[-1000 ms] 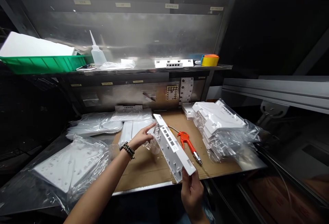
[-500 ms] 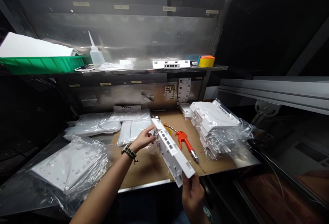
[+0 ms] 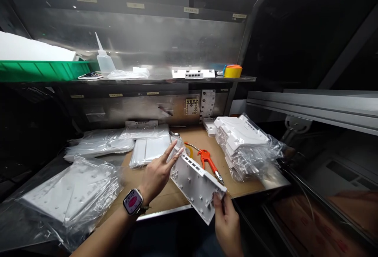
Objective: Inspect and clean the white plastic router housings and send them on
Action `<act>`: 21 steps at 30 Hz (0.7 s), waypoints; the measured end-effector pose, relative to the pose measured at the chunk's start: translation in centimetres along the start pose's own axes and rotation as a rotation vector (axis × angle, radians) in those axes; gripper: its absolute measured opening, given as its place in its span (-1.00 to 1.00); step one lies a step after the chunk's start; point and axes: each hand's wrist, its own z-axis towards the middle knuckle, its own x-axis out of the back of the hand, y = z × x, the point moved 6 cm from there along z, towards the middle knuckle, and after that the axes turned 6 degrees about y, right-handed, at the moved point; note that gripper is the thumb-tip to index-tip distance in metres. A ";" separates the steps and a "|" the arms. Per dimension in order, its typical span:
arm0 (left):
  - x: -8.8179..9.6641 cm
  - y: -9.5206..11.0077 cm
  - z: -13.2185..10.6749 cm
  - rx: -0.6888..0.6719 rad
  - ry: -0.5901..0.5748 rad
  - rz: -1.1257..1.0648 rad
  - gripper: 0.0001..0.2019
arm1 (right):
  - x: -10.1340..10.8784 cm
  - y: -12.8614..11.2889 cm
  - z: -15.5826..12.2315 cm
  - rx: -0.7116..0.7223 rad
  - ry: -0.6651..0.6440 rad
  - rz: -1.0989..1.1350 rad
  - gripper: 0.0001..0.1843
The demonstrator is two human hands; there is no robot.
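Note:
I hold a white plastic housing [image 3: 196,184] with a row of port openings tilted over the front edge of the cardboard-covered bench [image 3: 165,194]. My right hand [image 3: 226,219] grips its near corner from below. My left hand [image 3: 158,174], with a watch on the wrist, has fingers stretched out and fingertips touching the housing's far left end, where a bit of clear film [image 3: 177,145] clings.
An orange air blow gun [image 3: 206,158] lies behind the housing. Bagged white housings [image 3: 242,143] are stacked at right, bagged plates [image 3: 71,190] at left, flat bags [image 3: 124,141] behind. The shelf holds a green bin [image 3: 44,70], squeeze bottle [image 3: 102,58], white housing [image 3: 193,73] and tape rolls [image 3: 232,71].
The housing has tipped so its ribbed inner face turns up and toward me. My left hand rotated, fingers now stretched along its end, and the watch face shows.

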 end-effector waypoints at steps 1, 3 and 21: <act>-0.2 0.5 -0.5 -0.002 -0.028 -0.015 -0.18 | 0.5 -0.1 0.4 -0.038 -0.002 0.035 -0.45; -1.0 1.1 -1.4 0.040 -0.121 -0.081 -0.06 | 1.2 0.0 1.2 -0.119 0.001 0.142 -0.42; -1.8 8.8 -3.8 0.326 -0.092 -0.867 0.15 | 3.0 -1.8 -1.3 0.173 0.053 0.112 -0.55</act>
